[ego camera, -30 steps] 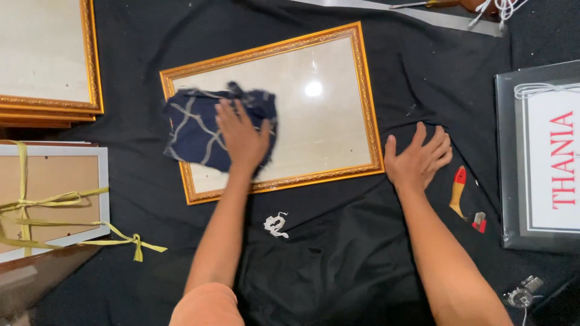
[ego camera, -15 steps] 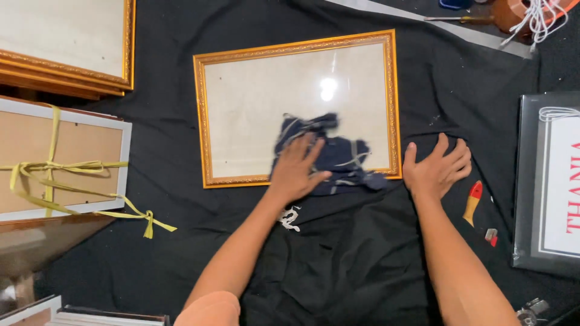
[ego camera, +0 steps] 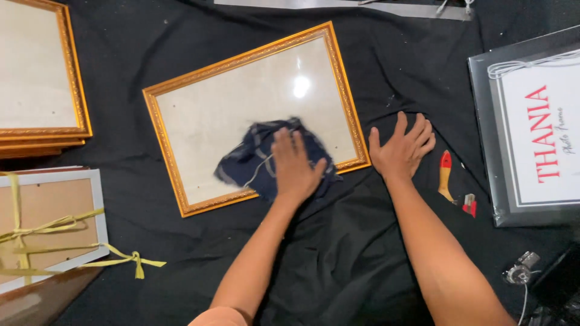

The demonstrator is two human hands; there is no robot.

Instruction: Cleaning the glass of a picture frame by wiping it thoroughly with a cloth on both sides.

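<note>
Left hand (ego camera: 294, 164) is pressing flat, fingers spread, on soft limp navy cloth (ego camera: 266, 158) over gilt picture frame (ego camera: 254, 115) glass, likely fragile; right hand (ego camera: 402, 148) is lying splayed beside the frame's right edge.

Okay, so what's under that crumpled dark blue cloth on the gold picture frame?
The crumpled dark blue cloth lies on the pale glass pane of the ornate gold picture frame, with the left hand pressed flat on top. The glass directly beneath it and part of the lower rail are hidden.
</note>
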